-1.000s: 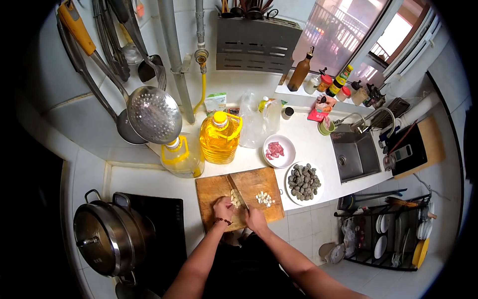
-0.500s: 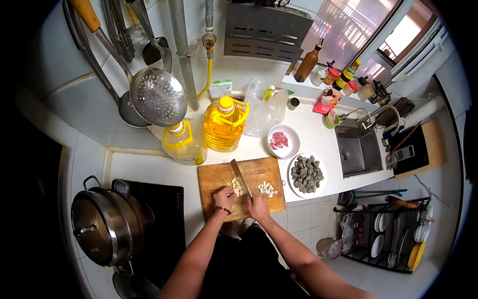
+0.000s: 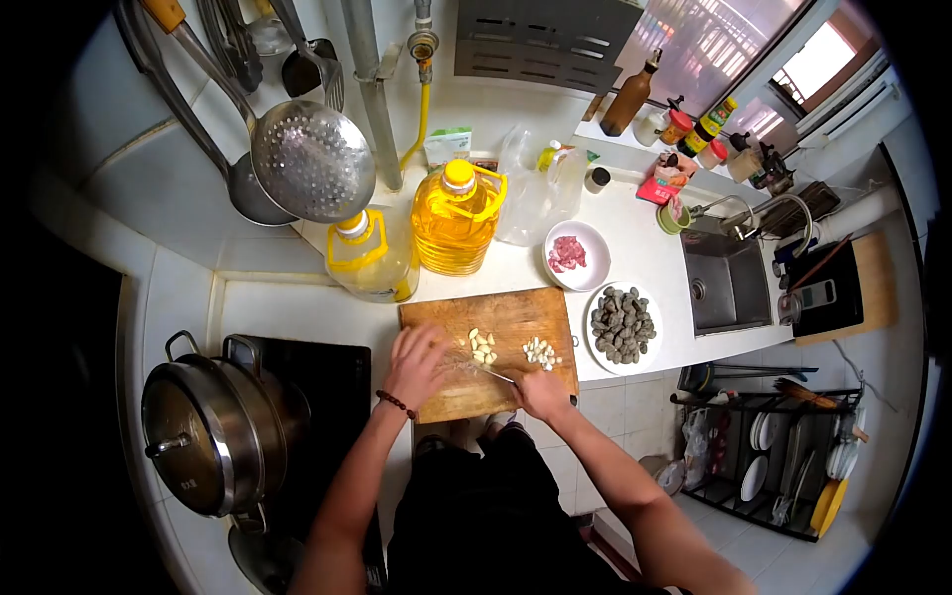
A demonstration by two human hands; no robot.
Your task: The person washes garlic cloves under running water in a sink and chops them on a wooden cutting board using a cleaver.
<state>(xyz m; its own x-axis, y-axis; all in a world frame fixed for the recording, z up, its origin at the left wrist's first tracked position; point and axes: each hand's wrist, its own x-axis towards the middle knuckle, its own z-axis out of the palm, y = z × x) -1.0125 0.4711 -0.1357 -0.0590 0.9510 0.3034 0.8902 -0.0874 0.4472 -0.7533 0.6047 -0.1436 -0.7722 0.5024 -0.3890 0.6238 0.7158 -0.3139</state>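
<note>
My right hand [image 3: 542, 395] is closed around the handle of a kitchen knife [image 3: 494, 373]. Its blade points left across the wooden cutting board [image 3: 446, 402] and is blurred. On the left side of the board, my left hand [image 3: 416, 359] is held with its fingers outstretched, slightly smeared and holding nothing I can see. Peeled garlic cloves [image 3: 482, 347] lie between the hands, just beyond the blade. To the right, near my right hand, is a small pile of cut garlic pieces [image 3: 541, 352].
Behind the board stand an oil jug [image 3: 456, 223] and a nearly empty jug [image 3: 372, 263]. A bowl of raw meat [image 3: 590, 273] and a plate of shellfish [image 3: 623, 325] sit to the right, before the sink [image 3: 719, 283]. A steamer pot [image 3: 213, 431] occupies the stove at left.
My left hand has left the garlic cloves, moved left and opened its fingers. The knife has swung from pointing away from me to lying low and pointing left. The view has shifted slightly.
</note>
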